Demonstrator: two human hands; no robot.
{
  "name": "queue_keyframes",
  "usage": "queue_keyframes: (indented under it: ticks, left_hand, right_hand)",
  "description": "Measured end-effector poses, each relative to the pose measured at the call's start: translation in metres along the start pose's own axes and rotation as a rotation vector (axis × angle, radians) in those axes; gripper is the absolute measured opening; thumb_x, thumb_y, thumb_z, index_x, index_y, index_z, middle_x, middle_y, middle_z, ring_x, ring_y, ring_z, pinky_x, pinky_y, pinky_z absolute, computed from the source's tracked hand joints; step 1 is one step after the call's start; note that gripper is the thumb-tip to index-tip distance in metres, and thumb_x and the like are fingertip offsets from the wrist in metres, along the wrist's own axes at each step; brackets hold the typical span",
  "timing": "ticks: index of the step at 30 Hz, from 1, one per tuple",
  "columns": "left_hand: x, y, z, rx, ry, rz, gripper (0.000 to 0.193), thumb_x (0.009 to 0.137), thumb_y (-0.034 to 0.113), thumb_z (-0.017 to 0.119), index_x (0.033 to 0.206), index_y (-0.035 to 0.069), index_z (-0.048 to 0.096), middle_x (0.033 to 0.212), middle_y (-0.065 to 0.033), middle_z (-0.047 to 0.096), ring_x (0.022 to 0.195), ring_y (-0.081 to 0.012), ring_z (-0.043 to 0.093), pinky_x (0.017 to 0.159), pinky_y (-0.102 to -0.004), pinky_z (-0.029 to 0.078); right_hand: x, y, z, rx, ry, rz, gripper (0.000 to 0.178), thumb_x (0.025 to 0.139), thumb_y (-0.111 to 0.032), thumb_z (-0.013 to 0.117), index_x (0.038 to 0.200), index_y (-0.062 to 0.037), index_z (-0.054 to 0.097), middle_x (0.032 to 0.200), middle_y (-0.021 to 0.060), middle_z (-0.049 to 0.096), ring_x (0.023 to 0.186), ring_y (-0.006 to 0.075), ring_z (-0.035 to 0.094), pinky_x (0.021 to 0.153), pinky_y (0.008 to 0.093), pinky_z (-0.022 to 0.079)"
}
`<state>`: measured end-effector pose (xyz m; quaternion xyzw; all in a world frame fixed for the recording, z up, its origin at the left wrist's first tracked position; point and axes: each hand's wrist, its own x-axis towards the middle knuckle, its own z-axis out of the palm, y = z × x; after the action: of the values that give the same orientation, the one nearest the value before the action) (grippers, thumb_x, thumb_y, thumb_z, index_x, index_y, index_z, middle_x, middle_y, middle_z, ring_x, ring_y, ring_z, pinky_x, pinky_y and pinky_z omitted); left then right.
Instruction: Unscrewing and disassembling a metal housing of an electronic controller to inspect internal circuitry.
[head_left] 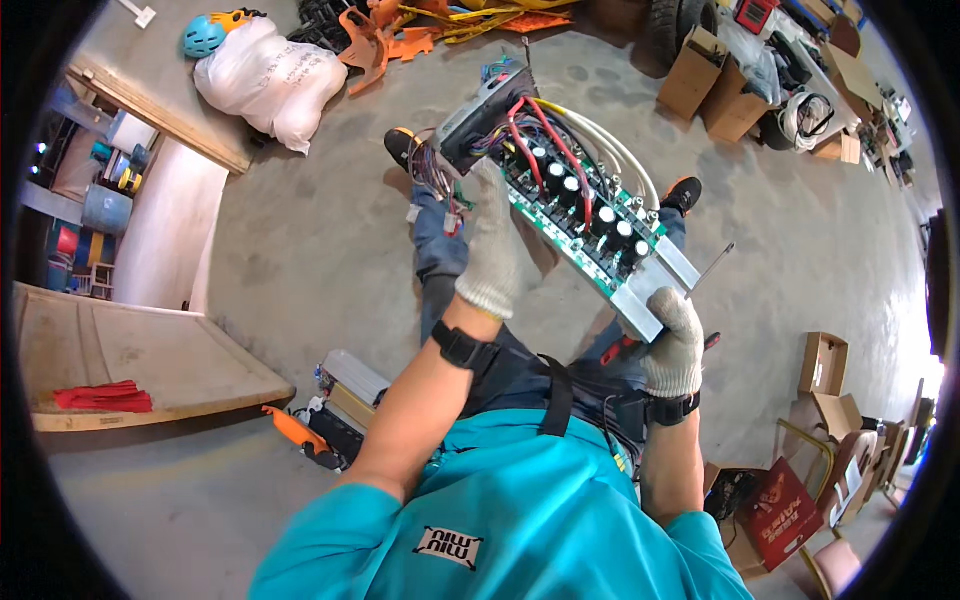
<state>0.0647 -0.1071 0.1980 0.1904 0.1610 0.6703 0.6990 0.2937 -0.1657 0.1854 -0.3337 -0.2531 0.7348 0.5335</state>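
A long green circuit board [570,225] is held up tilted in front of me, with rows of black capacitors, thick red, white and yellow cables, and metal heat-sink bars [638,310]. At its upper left end hangs a dark grey end cover [488,112], joined by bundles of thin wires [432,170]. My left hand [490,245], in a knitted glove, closes on the board's upper left end; its fingertips are partly hidden. My gloved right hand [674,345] grips the lower right end, thumb on the heat sink. A screwdriver [716,265] with a thin shaft sticks out by the right hand.
A wooden bench [150,345] with a red cloth [103,397] stands left. On the floor lie metal-cased parts and an orange-handled tool [298,432]. A white sack [270,80], cardboard boxes [692,68] and tyres [664,35] line the back. A red bag [778,510] is right.
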Motion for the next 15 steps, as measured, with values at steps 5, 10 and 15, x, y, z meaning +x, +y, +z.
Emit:
queue_keyframes:
  ticks: [5, 10, 15]
  left_hand:
    - [0.01, 0.011, 0.003, -0.094, 0.125, 0.08, 0.078, 0.107, 0.07, 0.059, 0.155, 0.008, 0.056, 0.139, -0.014, 0.07, 0.123, -0.0328, 0.072, 0.11, -0.0532, 0.06]
    - [0.011, 0.027, 0.004, -0.111, 0.033, 0.11, 0.081, 0.107, 0.072, 0.056, 0.157, 0.007, 0.054, 0.141, -0.0154, 0.069, 0.122, -0.0329, 0.072, 0.107, -0.0522, 0.062]
    - [0.01, 0.043, 0.01, 0.009, 0.025, 0.212, 0.079, 0.111, 0.07, 0.05, 0.158, 0.008, 0.053, 0.14, -0.0148, 0.069, 0.118, -0.0317, 0.074, 0.101, -0.0517, 0.065]
  right_hand:
    - [0.004, 0.007, -0.004, -0.006, -0.132, 0.097, 0.092, 0.086, -0.033, 0.093, 0.159, 0.0034, 0.05, 0.133, 0.0139, 0.073, 0.107, 0.0262, 0.079, 0.084, 0.0362, 0.068]
    - [0.008, 0.017, 0.012, -0.002, -0.182, 0.108, 0.097, 0.083, -0.034, 0.098, 0.159, 0.0006, 0.049, 0.137, 0.0115, 0.07, 0.124, 0.0262, 0.072, 0.107, 0.0432, 0.061]
    - [0.004, 0.011, 0.033, -0.044, -0.205, 0.167, 0.095, 0.082, -0.035, 0.1, 0.157, 0.0011, 0.053, 0.133, 0.0099, 0.072, 0.12, 0.0245, 0.072, 0.105, 0.041, 0.06]
